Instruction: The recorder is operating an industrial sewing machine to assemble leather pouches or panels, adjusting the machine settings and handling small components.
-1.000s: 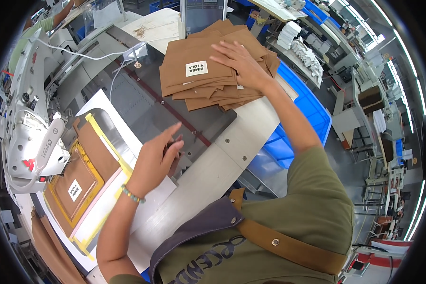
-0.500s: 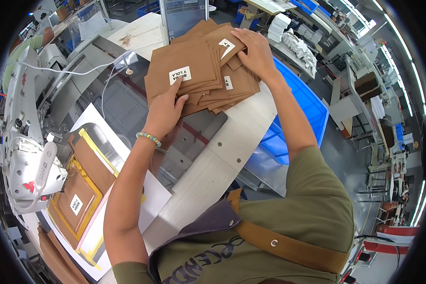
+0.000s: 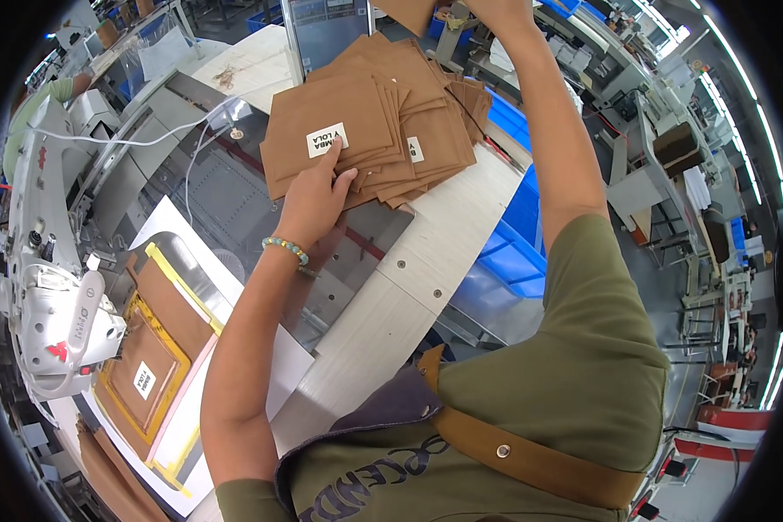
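A fanned stack of flat brown fabric pieces with white labels lies at the table's far end, beside a screen. My left hand, with a beaded bracelet at the wrist, rests on the stack's near edge. Its index finger is stretched onto the top label and its thumb stands apart; the other fingers are hidden. My right hand is at the top edge of the view, partly cut off, with its fingers closed on another brown fabric piece, held away from the stack.
On the left stands a white sewing machine head by a template with a yellow frame around a labelled brown piece. A blue crate sits right of the table. A co-worker's arm shows far left.
My right hand has lifted a brown piece off the stack's right side and carried it up and away to the far edge. My left hand stays on the label.
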A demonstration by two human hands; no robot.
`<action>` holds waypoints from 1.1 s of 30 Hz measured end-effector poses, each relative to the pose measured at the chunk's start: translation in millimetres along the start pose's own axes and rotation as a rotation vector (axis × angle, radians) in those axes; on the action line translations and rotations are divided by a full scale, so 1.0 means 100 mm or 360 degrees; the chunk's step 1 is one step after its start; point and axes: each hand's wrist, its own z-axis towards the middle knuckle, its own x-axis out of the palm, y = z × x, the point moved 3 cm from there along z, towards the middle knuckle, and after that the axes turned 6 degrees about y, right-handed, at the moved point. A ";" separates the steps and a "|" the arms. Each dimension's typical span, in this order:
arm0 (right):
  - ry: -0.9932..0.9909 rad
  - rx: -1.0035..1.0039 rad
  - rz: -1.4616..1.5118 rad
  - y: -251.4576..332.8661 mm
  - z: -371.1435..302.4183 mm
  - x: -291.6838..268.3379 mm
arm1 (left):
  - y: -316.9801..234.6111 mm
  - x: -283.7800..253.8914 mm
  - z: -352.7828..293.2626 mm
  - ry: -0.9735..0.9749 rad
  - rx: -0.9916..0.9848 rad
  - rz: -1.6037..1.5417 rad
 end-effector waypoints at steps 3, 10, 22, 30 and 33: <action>-0.0427 -0.0337 0.0039 0.25 -0.09 0.08 | -0.03 0.00 -0.01 -0.0033 0.0005 -0.0046; 0.0614 -0.1033 -0.0456 0.57 -1.32 0.94 | 0.05 -0.12 -0.32 -0.0031 -0.0026 -0.0227; 0.0876 0.0564 0.0889 -1.06 -1.30 1.43 | 0.70 -0.58 -0.16 -0.0557 -0.0492 0.0307; 0.1157 0.0410 0.0351 -0.86 -2.05 1.69 | 0.47 -0.33 -0.11 -0.0423 -0.0350 0.0295; 0.1149 0.0271 0.0323 -0.83 -2.07 1.70 | 0.39 -0.26 -0.09 -0.0405 -0.0314 0.0286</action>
